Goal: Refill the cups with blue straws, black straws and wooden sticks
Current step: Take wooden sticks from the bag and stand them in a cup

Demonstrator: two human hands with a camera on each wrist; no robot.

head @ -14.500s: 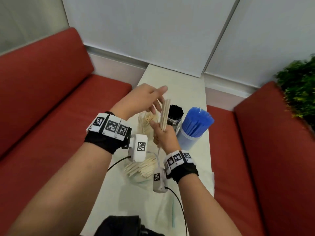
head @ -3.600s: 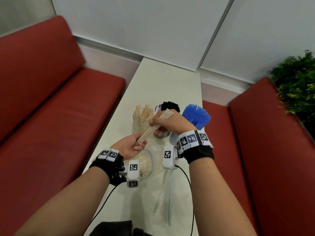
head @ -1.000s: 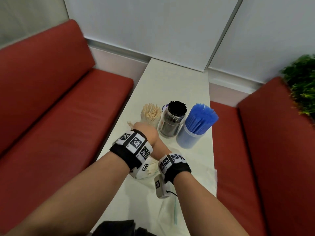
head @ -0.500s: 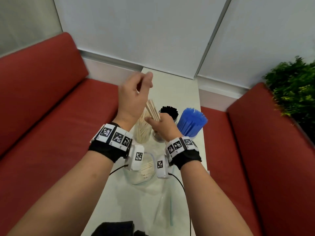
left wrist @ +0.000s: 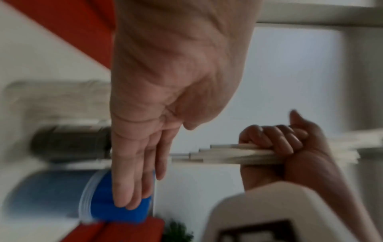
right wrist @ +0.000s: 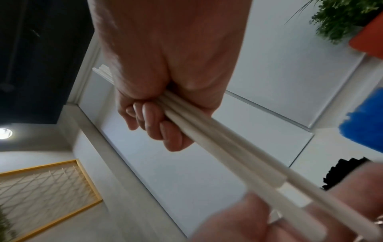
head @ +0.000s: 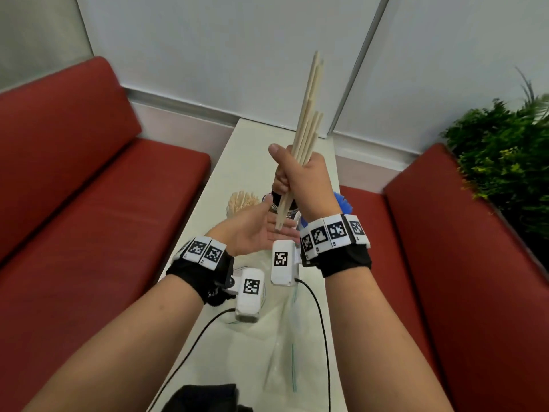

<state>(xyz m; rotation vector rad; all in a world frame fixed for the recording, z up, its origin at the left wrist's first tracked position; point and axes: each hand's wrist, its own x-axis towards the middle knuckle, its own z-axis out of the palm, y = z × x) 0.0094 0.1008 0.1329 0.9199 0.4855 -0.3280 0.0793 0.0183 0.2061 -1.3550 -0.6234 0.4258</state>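
My right hand [head: 300, 179] [right wrist: 157, 111] grips a bundle of wooden sticks [head: 306, 120] [left wrist: 234, 154] [right wrist: 228, 157], held upright above the table. Their lower ends touch the flat, upturned palm of my left hand [head: 258, 233] [left wrist: 145, 147], whose fingers are straight. Behind the hands stand three cups: one with wooden sticks [head: 242, 200], one with black straws [head: 279, 203] [left wrist: 70, 144], mostly hidden, and one with blue straws [head: 341, 203] [left wrist: 116, 196] [right wrist: 364, 121].
The narrow white table [head: 258, 144] runs between two red benches [head: 89, 203]. A clear container [head: 261, 292] and a clear zip bag [head: 285, 352] lie near my wrists. A green plant [head: 505, 162] stands at the right. A dark object [head: 205, 396] sits at the near edge.
My right hand has raised the stick bundle higher. My left hand has dropped from above the sticks to below them, palm up under their ends.
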